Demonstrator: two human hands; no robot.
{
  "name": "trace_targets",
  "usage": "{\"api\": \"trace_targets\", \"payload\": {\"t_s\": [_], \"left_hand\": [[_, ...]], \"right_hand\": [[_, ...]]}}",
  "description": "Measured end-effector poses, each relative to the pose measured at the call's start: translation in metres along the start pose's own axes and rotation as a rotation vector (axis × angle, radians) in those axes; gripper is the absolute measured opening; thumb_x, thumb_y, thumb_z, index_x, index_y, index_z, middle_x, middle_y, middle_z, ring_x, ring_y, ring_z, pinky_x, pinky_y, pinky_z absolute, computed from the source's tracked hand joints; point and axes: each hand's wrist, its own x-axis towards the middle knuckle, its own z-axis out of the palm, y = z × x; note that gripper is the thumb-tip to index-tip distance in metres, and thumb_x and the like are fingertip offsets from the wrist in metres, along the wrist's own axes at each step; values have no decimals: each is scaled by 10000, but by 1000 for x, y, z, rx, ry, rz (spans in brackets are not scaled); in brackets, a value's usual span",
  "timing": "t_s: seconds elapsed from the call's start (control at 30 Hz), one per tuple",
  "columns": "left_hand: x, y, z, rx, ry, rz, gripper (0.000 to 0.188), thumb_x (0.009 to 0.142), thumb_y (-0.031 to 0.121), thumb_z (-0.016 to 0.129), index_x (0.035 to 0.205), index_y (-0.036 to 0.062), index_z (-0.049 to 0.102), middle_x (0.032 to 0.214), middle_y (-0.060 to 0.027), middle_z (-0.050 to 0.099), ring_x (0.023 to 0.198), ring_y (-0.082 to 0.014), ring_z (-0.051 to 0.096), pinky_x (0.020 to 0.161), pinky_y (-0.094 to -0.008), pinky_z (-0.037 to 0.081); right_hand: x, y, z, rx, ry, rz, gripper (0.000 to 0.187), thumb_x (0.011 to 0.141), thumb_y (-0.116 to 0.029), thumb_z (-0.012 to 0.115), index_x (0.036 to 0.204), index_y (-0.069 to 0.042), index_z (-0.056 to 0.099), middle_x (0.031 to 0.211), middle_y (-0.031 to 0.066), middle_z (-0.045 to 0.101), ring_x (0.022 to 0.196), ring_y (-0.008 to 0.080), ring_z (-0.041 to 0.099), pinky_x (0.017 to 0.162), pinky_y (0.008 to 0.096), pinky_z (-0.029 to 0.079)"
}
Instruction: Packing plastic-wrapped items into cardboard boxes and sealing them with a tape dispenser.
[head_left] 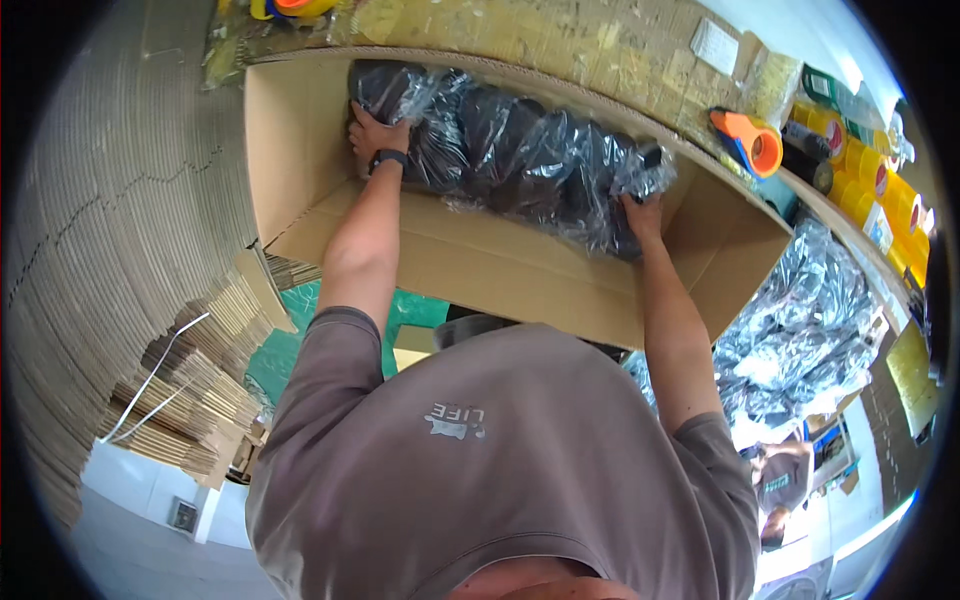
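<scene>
I have the left hand (380, 135) laid against the left end of a row of dark bundles in crinkled clear plastic (505, 150), and the right hand (642, 215) at its right end, fingertips hidden; whether either grips or merely presses, I cannot tell. The row lies along the far side of an open brown cardboard box (450, 230). I judge loading well advanced, closing not yet done. Beyond its rim sits an orange-and-blue tape dispenser (735, 138).

grip (378, 137) (643, 212) ×2 | open carton (480, 240) ×1 | wristwatch (388, 158) ×1
</scene>
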Motion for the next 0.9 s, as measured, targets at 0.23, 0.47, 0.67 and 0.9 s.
{"api": "trace_targets", "payload": {"t_s": [0.23, 0.47, 0.67, 0.9], "left_hand": [[21, 6, -9, 98, -198, 250, 1511, 708, 706, 928, 1781, 31, 104, 1826, -258, 233, 1639, -474, 329, 1323, -583, 345], [-78, 44, -76, 380, -171, 759, 1171, 878, 580, 848, 1742, 14, 296, 1770, -288, 363, 1632, -459, 357, 1340, -556, 313], [-321, 141, -191, -276, -472, 1175, 832, 980, 295, 807, 1671, 5, 446, 1586, -302, 587, 1439, -470, 582, 1210, -493, 464], [-526, 194, -217, -342, -529, 1429, 706, 989, 262, 788, 1620, 62, 542, 1440, -224, 703, 1296, -422, 674, 1105, -485, 544]], "right_hand": [[3, -23, 8, 5, -49, 4, 918, 970, -473, 759, 1593, 115, 427, 1562, 356, 555, 1399, 514, 593, 1239, 546, 446], [-134, -132, -140, 87, -8, -410, 514, 986, -328, 762, 1345, 38, 721, 1345, 316, 728, 1310, 483, 668, 1177, 524, 504], [-175, 35, -358, 247, 859, 131, 148, 978, -75, 724, 1102, -11, 775, 970, 202, 792, 881, 384, 774, 787, 448, 611], [-2, 185, -405, -652, 660, -300, 530, 868, -213, 834, 1349, -50, 683, 1366, 207, 721, 1337, 419, 640, 1160, 544, 497]]}}
